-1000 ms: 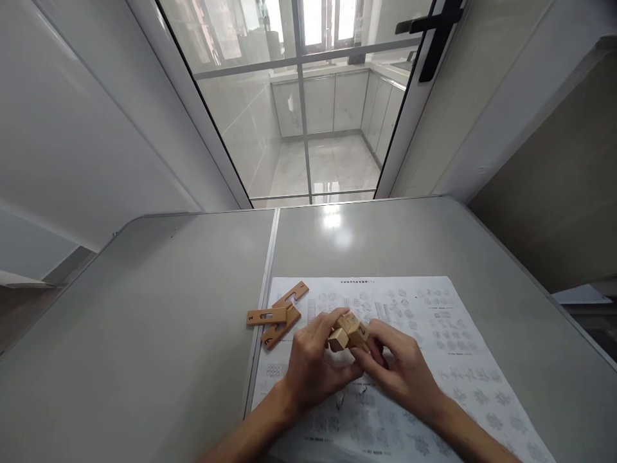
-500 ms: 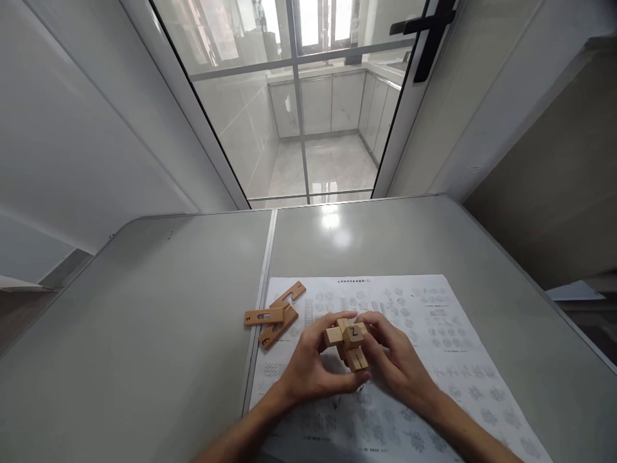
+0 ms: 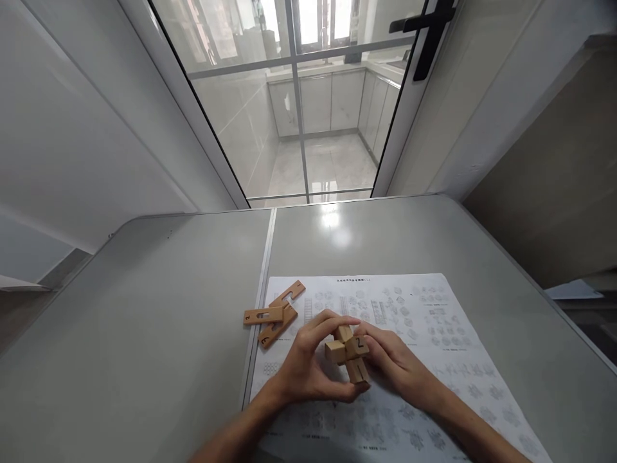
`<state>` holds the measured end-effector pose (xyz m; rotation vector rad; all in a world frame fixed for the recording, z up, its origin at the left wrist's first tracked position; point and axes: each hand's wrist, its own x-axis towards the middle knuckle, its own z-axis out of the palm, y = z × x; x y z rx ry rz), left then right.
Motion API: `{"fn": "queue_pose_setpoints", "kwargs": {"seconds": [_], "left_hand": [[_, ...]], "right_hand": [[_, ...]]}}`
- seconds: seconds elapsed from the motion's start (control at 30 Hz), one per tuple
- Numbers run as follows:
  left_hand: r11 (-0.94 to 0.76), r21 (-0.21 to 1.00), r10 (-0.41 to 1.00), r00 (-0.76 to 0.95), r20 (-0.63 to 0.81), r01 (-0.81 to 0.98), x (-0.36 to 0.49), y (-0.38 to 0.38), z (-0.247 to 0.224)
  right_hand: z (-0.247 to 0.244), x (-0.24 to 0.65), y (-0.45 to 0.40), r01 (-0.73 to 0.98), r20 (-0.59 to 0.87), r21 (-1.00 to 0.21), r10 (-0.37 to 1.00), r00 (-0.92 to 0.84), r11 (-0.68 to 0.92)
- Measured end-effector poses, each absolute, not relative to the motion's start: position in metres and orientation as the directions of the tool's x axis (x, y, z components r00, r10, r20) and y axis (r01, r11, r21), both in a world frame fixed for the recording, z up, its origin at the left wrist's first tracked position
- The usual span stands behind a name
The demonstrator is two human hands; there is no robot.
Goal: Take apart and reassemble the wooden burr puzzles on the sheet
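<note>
Between my two hands is a wooden burr puzzle of pale crossed bars, held above a printed sheet. One bar end bears a 2, and the lower one a 1. My left hand is closed round it, index finger over the top and thumb under the lower bar. At the puzzle's right side, my right hand has its fingers closed against it; some fingertips are hidden behind the wood. Left of the hands lie three flat brown wooden pieces, a slotted one marked 2 overlapping the others.
The printed instruction sheet with small diagrams lies under my hands on the grey table. A metal seam crosses the tabletop. Past the far edge stands a glass door with a black handle.
The puzzle has tilted and come slightly lower, showing more of the lower bar. My left index finger now reaches across its top. The flat pieces have stayed put.
</note>
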<state>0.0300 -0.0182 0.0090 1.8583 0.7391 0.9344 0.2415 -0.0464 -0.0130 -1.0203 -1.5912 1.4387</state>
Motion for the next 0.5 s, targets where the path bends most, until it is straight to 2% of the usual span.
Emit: {"fn": "queue_pose_setpoints", "kwargs": {"seconds": [0.23,0.37,0.5], "left_hand": [[-0.606,0.789,0.685,0.571,0.453,0.101,0.027,-0.016,0.007],[-0.695,0.705,0.63,0.592,0.503,0.14,0.023,-0.015,0.004],[-0.681,0.678,0.677,0.594,0.435,0.279,0.023,-0.016,-0.001]], "right_hand": [[-0.014,0.246,-0.044,-0.069,-0.206,-0.952,0.788,-0.58,-0.3],[-0.02,0.246,-0.045,-0.094,-0.213,-0.939,0.774,-0.596,-0.33],[-0.023,0.24,-0.044,-0.245,-0.202,-0.899,0.841,-0.503,-0.363]]}}
